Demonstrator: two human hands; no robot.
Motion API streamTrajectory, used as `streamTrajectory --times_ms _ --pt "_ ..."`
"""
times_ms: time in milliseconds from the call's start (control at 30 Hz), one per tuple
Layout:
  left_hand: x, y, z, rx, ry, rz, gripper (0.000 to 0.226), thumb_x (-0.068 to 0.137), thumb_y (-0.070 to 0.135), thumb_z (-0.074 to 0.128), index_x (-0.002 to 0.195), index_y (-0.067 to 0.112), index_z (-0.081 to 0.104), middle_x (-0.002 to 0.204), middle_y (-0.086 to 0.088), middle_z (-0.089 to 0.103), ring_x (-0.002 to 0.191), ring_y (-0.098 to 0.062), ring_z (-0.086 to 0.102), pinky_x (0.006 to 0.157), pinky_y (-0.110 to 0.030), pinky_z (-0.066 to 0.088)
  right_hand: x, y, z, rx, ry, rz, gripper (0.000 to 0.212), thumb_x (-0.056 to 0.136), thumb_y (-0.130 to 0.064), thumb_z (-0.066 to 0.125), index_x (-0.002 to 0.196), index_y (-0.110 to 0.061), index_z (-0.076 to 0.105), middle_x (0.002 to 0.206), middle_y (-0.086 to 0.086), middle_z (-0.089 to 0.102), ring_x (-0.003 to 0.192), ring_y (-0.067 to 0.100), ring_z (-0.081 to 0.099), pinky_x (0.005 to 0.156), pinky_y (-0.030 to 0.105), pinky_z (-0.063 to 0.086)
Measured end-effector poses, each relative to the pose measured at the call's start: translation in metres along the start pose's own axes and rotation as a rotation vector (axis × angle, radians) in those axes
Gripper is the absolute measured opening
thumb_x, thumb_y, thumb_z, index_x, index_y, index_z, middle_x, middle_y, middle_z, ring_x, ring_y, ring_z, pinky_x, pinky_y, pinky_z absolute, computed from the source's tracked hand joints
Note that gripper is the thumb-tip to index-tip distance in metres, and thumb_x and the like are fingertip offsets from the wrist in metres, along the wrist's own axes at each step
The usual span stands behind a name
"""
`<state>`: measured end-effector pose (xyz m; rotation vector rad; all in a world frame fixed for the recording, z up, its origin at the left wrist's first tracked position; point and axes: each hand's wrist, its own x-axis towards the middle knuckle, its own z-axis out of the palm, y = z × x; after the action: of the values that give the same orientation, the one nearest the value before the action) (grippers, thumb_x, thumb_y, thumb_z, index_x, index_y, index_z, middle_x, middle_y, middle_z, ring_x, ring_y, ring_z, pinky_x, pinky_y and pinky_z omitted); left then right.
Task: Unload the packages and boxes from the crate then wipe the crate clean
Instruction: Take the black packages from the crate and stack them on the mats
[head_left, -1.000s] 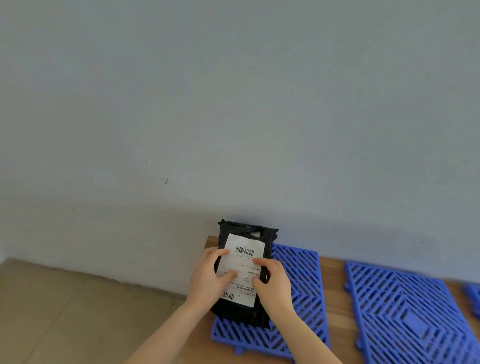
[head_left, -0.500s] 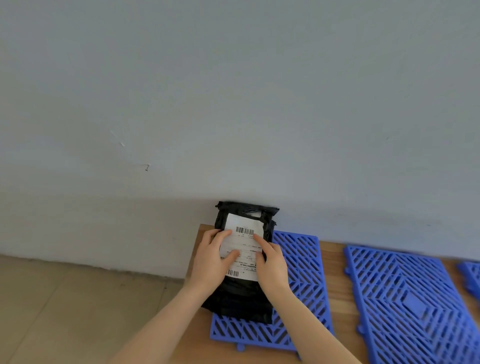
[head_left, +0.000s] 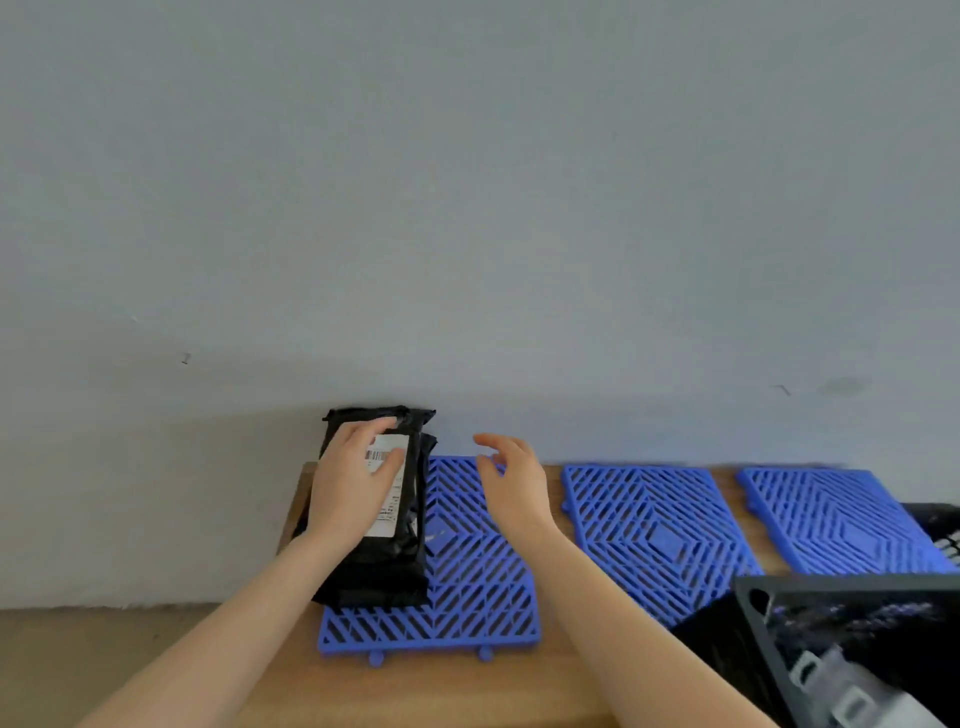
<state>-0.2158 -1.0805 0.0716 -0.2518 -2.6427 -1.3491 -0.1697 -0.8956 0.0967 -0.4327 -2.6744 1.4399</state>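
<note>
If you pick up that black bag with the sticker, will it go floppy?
Probably a bit floppy: the black package looks like wrinkled plastic wrap. Its shiny skin may be slippery. It's flat-sided under the left hand, so rolling seems unlikely.

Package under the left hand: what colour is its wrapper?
Black wrapper, with a white barcode label; seen best in the head view.

Support surface: wooden table (head_left: 431, 691) set against the wall
Three blue grid mats lie flat in a row on the top, apart from each other: left mat (head_left: 467, 587), middle mat (head_left: 654, 530), right mat (head_left: 831, 519). Black packages (head_left: 374, 571) rest on the left mat's left part. A black crate (head_left: 831, 587) occupies the near right
</note>
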Motion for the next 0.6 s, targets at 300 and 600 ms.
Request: streamTrajectory --times_ms 300,600 --pt "-0.097 0.194 0.098 -0.179 -0.071 0.211 0.027 0.093 0.02 0.063 0.119 0.024 0.061 0.1 0.009 0.063 0.093 -0.003 0.06 0.081 -0.028 0.052 -0.095 0.044 -0.191 -0.008 0.196 -0.122 0.025 0.099 -0.019 0.046 0.118 -0.022 0.063 0.118 -0.006 0.057 0.092 0.002 0.052 0.075 0.012 0.039" --pt "-0.182 0.315 0.214 -0.251 -0.279 0.317 0.029 0.088 0.016 0.068 0.115 0.023 0.064 0.093 0.009 0.065 0.086 -0.003 0.062 0.08 -0.02 0.05 -0.168 0.139 -0.348 -0.078 0.389 -0.009 0.022 0.098 -0.02 0.05 0.115 -0.022 0.064 0.111 -0.004 0.062 0.086 0.005 0.055 0.065 0.009 0.038"
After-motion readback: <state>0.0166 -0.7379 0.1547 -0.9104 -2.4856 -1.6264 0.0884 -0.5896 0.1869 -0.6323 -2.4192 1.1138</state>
